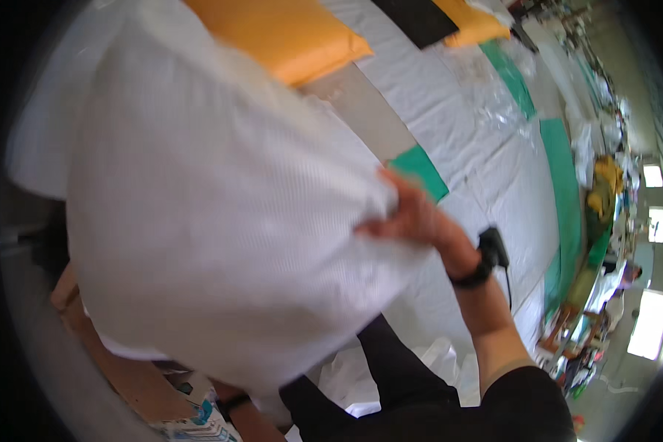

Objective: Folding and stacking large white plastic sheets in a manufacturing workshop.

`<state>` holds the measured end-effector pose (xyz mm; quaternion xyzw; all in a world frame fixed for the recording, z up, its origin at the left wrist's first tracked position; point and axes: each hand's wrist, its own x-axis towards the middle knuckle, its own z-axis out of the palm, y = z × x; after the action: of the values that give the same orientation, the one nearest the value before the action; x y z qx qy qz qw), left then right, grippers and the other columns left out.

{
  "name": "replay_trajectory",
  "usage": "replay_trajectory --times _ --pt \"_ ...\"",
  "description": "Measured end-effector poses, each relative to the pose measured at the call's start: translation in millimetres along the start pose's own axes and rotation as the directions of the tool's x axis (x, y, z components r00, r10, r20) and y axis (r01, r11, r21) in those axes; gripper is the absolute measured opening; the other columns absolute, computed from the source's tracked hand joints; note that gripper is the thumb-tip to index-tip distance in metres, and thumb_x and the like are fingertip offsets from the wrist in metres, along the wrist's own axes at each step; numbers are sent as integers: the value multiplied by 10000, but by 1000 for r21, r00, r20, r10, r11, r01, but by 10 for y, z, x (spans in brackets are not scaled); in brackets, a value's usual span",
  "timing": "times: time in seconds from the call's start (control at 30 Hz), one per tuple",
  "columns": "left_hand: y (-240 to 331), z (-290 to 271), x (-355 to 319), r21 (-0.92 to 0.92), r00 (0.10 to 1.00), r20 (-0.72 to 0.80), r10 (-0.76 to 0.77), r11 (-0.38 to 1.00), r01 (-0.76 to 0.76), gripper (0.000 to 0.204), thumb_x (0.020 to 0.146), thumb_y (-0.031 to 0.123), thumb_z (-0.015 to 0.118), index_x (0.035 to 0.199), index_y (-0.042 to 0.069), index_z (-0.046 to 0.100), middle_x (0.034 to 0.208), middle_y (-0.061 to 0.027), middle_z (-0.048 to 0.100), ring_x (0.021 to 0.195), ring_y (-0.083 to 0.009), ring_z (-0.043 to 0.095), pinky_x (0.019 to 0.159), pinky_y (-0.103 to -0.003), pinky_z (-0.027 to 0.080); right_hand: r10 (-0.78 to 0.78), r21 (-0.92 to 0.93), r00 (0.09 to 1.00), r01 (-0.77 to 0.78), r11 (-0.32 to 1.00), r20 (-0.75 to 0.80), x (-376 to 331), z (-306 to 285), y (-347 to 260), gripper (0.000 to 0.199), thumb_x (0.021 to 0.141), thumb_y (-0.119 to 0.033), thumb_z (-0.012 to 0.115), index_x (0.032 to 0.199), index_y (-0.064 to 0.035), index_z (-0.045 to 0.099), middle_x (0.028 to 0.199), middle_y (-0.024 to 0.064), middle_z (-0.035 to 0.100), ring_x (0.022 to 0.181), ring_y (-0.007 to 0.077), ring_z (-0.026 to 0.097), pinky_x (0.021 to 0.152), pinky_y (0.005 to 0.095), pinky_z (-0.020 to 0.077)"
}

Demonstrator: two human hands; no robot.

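A large, bulging white piece with finely ribbed fabric (pixel 221 191), pillow-like in shape, fills the left and middle of the view, slightly smeared by motion. At its right corner my right hand (pixel 409 214) is closed, pinching the cloth between thumb and fingers. A black band with a small dark device is on that wrist. Of my left arm only the forearm (pixel 254 420) shows, at the lower edge, with a dark band. My left hand is hidden beneath or behind the white piece, so its fingers cannot be seen.
A wide table under white sheeting (pixel 493 191) stretches ahead and right. Yellow-orange padded pieces (pixel 287 37), a black sheet (pixel 412 18), a grey panel (pixel 361 103) and green strips (pixel 560 199) lie on it. At lower left stands a cardboard box (pixel 136 383); clear plastic (pixel 346 376) is by my legs.
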<state>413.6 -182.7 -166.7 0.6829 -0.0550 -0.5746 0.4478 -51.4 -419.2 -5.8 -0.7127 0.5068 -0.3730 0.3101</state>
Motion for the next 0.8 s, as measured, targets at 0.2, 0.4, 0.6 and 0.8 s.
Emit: replay_trajectory --times 0.2,0.4,0.6,0.8 --pt "346 1510 1322 228 950 235 204 939 -257 594 970 415 385 1413 34 271 1378 -114 406 1216 -233 431 1035 -341 340 414 326 910 -395 859 12 695 -535 1453 487 717 -272 790 1110 -40 621 942 53 682 874 117 624 803 279 494" --pt "-550 2265 2656 277 986 140 88 953 -124 618 939 476 470 1372 46 375 1314 -59 474 1130 -227 483 977 -357 389 630 -174 771 -610 773 99 123 185 3647 867 709 -660 622 1260 -1 508 1165 154 614 1077 294 580 926 383 439" --pt "-812 2469 2980 228 977 184 -108 971 64 639 936 522 438 1385 74 365 1358 -62 451 1206 -232 448 1019 -352 366 805 -264 593 -772 578 26 -513 871 4689 1029 715 -810 443 1395 -46 331 1290 168 524 1211 350 476 1017 443 342" --pt "-550 2706 2388 419 960 186 209 867 -270 598 926 445 497 1346 29 404 1249 -114 534 1085 -245 537 930 -360 437 773 -264 631 -759 595 -70 -320 371 4157 802 738 -709 539 1137 -14 525 1091 222 599 1033 371 571 883 421 434"
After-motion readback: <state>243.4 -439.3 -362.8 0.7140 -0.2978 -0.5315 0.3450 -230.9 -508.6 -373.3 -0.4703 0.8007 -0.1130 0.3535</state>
